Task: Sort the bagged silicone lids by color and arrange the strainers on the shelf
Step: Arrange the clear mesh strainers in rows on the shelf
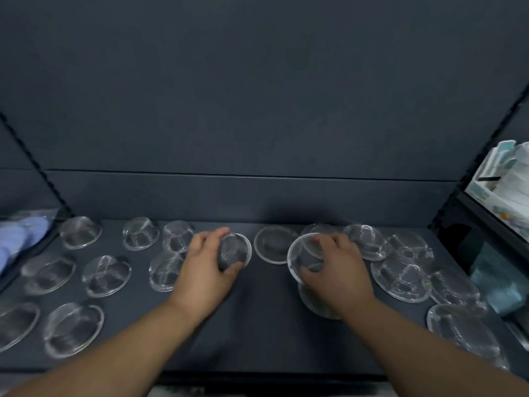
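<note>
Several round metal mesh strainers lie dome-up on the dark shelf point(266, 325). My left hand point(204, 267) grips one strainer point(234, 252) tilted on edge at the shelf's middle. My right hand point(335, 265) holds another tilted strainer point(300, 255) by its rim, above a flat one point(315, 305) partly hidden under my wrist. Strainers at left, such as point(106, 275), sit in spaced rows. Those at right, such as point(400, 277), overlap in a loose cluster. Bagged blue silicone lids point(20, 239) lie at the far left.
A neighbouring shelf at right holds white and teal packaged goods point(503, 181), with a teal package point(498, 285) below. The shelf's back wall point(257, 193) rises behind the strainers. Bare shelf surface lies between my forearms.
</note>
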